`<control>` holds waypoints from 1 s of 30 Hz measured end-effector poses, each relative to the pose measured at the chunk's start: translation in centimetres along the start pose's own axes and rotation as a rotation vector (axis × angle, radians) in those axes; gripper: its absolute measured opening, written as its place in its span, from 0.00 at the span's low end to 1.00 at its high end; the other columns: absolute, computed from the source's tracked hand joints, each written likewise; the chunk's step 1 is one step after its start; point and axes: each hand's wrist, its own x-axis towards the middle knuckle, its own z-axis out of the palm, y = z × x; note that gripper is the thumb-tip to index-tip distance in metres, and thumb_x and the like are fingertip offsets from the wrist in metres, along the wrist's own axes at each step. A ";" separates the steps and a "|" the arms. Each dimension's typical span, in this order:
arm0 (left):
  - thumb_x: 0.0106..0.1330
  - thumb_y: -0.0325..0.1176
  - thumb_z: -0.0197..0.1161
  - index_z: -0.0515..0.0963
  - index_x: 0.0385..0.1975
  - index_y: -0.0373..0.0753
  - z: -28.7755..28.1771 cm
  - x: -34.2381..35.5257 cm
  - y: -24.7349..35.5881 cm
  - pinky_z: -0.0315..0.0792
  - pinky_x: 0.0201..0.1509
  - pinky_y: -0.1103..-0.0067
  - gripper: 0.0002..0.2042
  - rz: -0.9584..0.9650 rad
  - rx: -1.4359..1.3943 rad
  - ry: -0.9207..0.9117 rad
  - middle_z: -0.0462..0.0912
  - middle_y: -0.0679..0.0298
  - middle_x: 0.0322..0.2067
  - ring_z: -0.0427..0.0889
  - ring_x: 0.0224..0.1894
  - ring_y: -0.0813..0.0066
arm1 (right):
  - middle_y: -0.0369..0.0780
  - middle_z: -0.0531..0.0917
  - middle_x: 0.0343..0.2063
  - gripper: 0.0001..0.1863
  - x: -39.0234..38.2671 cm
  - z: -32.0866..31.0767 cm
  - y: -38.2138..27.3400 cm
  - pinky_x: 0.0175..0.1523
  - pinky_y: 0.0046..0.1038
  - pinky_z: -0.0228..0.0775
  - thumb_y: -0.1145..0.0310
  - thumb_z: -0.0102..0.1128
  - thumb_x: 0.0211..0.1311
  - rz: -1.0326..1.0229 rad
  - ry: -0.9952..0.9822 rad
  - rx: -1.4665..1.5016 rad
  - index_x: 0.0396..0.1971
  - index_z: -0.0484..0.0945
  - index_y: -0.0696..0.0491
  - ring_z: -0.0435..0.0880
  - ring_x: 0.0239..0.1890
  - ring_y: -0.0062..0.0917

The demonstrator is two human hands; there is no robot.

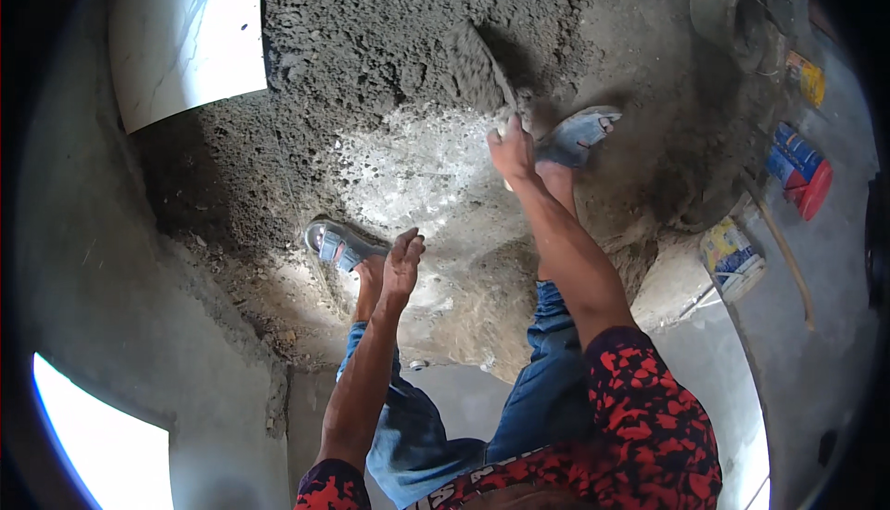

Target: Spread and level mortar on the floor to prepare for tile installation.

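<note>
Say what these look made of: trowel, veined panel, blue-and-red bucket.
Trowel: probably metal, by its thin edge; grey caking hides the finish.
Veined panel: perhaps glazed ceramic or polished stone; glossy white with grey veins.
Blue-and-red bucket: likely plastic; smooth-looking, brightly coloured surface.

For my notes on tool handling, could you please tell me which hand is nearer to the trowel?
Right: the right hand grips the trowel by its handle, while the left hand is apart from it, near the left sandal.
</note>
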 end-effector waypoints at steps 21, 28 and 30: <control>0.68 0.45 0.50 0.64 0.58 0.35 3.8 -1.7 -3.9 0.66 0.53 0.75 0.24 0.059 -0.237 -0.024 0.73 0.56 0.52 0.74 0.51 0.69 | 0.48 0.82 0.33 0.16 8.6 -3.3 -2.6 0.43 0.39 0.72 0.63 0.56 0.48 0.146 0.042 0.191 0.36 0.71 0.56 0.82 0.35 0.40; 0.67 0.45 0.50 0.64 0.58 0.34 2.6 -3.1 -6.3 0.66 0.56 0.72 0.25 -0.047 -0.313 0.005 0.72 0.55 0.52 0.73 0.52 0.64 | 0.57 0.79 0.33 0.27 -0.8 1.1 -5.8 0.43 0.40 0.73 0.65 0.57 0.51 -0.327 -0.304 -0.230 0.49 0.62 0.59 0.80 0.37 0.48; 0.68 0.44 0.49 0.63 0.58 0.34 2.4 -3.5 -6.4 0.65 0.57 0.72 0.24 -0.082 -0.366 0.018 0.72 0.55 0.52 0.72 0.53 0.64 | 0.55 0.80 0.33 0.25 1.4 -0.3 -7.9 0.42 0.39 0.75 0.65 0.58 0.51 -0.282 -0.261 -0.064 0.48 0.64 0.59 0.82 0.36 0.44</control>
